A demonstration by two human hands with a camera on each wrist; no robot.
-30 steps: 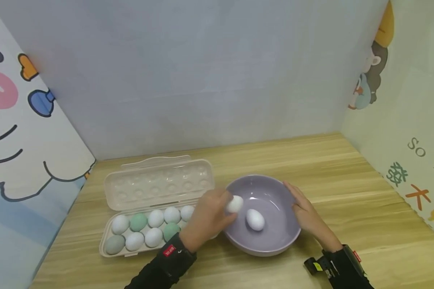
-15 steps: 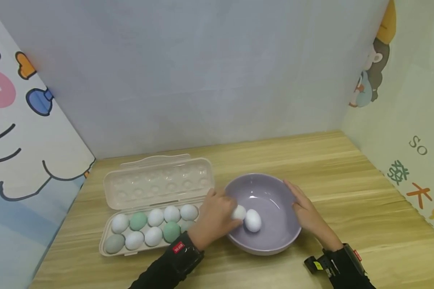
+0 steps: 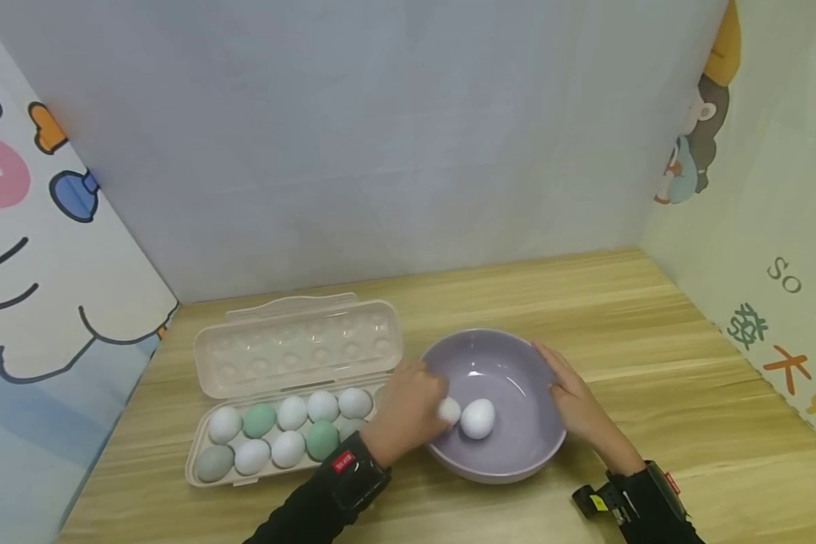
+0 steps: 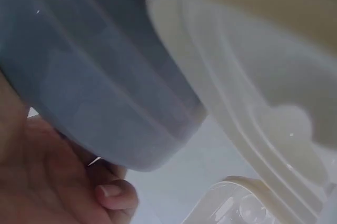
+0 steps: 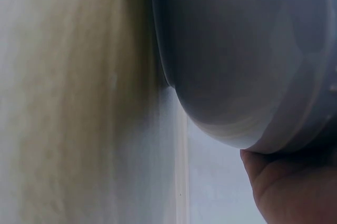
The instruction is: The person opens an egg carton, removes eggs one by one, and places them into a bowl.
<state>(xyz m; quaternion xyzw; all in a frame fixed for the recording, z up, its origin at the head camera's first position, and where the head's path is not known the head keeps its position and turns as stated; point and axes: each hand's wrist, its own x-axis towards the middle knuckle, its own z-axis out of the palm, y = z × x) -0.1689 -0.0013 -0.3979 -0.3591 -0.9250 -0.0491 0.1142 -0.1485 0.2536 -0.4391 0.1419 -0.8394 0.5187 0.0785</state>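
inside the purple bowl (image 3: 527, 408), the left hand (image 3: 411, 404) pinched one egg (image 3: 450, 411) beside a loose egg (image 3: 478, 418); the right hand (image 3: 579, 408) held its right edge, likely for steadiness; left of it lay the open carton (image 3: 295, 351).

Fingers (image 4: 117, 196) at lower left beside grey-blue bowl (image 4: 100, 82), pale carton (image 4: 226, 61) at right
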